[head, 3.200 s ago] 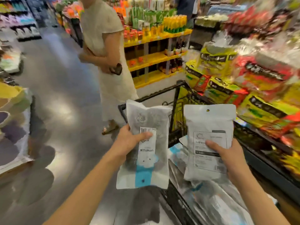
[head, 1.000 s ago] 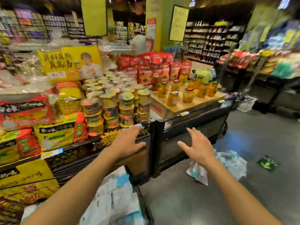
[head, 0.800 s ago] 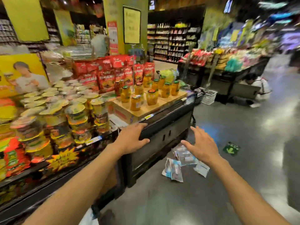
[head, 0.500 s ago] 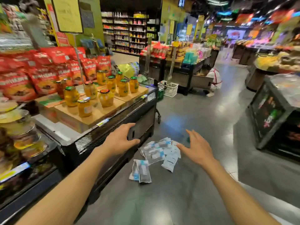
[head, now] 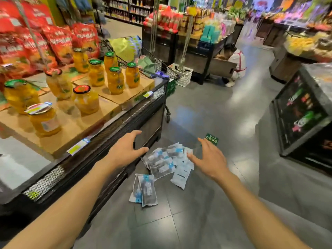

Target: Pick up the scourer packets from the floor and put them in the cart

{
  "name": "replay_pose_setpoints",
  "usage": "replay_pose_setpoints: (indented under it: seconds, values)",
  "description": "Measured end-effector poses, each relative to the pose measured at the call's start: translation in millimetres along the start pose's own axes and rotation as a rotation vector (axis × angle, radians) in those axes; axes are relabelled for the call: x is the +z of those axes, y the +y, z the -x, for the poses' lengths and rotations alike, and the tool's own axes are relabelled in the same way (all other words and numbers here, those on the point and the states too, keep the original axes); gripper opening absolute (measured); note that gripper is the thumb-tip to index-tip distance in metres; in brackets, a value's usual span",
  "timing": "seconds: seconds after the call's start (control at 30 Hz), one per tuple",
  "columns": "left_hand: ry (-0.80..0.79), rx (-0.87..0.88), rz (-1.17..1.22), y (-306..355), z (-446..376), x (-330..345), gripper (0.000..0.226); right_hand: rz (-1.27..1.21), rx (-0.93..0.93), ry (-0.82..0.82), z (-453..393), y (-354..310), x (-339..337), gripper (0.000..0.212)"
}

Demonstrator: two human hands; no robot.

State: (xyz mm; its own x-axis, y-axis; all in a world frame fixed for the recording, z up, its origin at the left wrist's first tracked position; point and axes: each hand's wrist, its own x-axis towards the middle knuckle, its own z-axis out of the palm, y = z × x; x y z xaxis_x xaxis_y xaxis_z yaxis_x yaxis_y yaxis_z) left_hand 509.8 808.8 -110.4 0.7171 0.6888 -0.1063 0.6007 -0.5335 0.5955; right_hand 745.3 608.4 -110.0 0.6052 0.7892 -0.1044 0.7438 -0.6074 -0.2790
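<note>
Several white-and-blue scourer packets (head: 165,161) lie in a loose heap on the grey floor beside the foot of a display counter. Nearer to me, apart from the heap, lies a separate pair of packets (head: 144,190). My left hand (head: 124,150) hovers open above the heap's left side, fingers spread. Above the heap's right side my right hand (head: 209,159) is also open and holds nothing. The cart that took the earlier packets is out of view.
A black display counter (head: 111,126) with jars of yellow fruit on cardboard boxes runs along my left. Another cart (head: 161,69) stands behind it. A dark display stand (head: 303,112) is at the right. A person crouches by a far shelf (head: 235,63). A green floor sticker (head: 212,139) lies past the heap.
I let go of the two packets held earlier and turned right, away from the cart. The heap on the floor has come into view and grown closer, with both empty hands reaching over it.
</note>
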Motion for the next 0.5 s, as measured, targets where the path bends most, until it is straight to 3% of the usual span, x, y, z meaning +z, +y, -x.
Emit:
replay_pose_setpoints:
  seconds: [0.23,0.5]
  values:
    - [-0.045,-0.141,0.062,-83,-138,84,0.076,0.058,-0.040,-0.188,-144,31,120,0.083]
    - [-0.009,-0.340,0.096,-262,-257,275,0.069,-0.073,-0.026,-0.270,-284,81,382,0.080]
